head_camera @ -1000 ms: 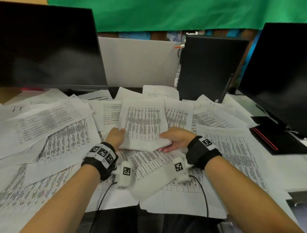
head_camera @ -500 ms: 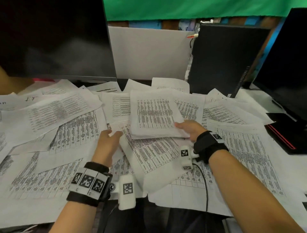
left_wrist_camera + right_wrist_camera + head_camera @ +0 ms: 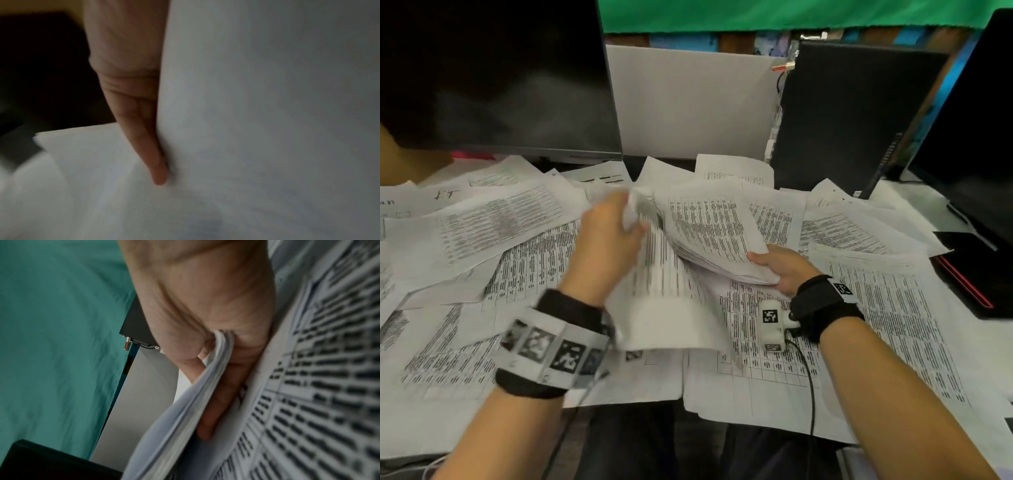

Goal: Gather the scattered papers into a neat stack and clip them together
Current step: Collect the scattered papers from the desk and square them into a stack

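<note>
Right hand [image 3: 784, 270] pinches a thick stack of printed papers [image 3: 715, 233] by its corner, left hand [image 3: 606, 236] grips one loose printed sheet [image 3: 664, 291] lifted off the tabletop [image 3: 928, 212].

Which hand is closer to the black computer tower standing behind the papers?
Right. The right hand grips the gathered stack below the black computer tower, slightly to its left. The left hand lifts a loose sheet farther left, under the left monitor.
</note>
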{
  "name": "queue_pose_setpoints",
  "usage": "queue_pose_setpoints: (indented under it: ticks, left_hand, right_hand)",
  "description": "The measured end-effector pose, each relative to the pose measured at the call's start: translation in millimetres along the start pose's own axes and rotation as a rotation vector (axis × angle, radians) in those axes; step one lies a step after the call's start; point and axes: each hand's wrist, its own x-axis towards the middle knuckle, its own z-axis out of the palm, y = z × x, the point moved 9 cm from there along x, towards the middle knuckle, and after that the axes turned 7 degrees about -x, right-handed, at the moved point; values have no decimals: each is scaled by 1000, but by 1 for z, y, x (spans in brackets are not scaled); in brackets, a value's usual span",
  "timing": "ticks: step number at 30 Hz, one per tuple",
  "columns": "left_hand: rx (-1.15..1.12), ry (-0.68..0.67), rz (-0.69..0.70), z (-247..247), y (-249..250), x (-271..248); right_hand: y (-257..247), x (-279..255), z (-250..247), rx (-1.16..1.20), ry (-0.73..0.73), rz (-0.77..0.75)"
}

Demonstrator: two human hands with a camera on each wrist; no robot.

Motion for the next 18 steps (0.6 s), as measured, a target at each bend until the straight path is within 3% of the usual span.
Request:
queue_pose_setpoints:
  ticks: [3, 7, 11, 14, 18]
  left_hand:
    - [102, 162, 351, -60, 63, 9]
    - [37, 258, 383, -100, 83, 27]
    - [-82, 100, 194, -28, 24, 85]
    - [-197, -80, -59, 53, -48, 103]
    - [-56, -194, -285, 110, -113, 101]
  right_hand:
    - [-1, 3, -1, -46, 15, -37]
    - [-4, 1, -1, -96, 34, -53]
    - [-10, -6, 5, -119, 40, -78]
    - [-13, -16, 7, -142, 63, -75]
    - [-13, -20, 6, -243, 47, -99]
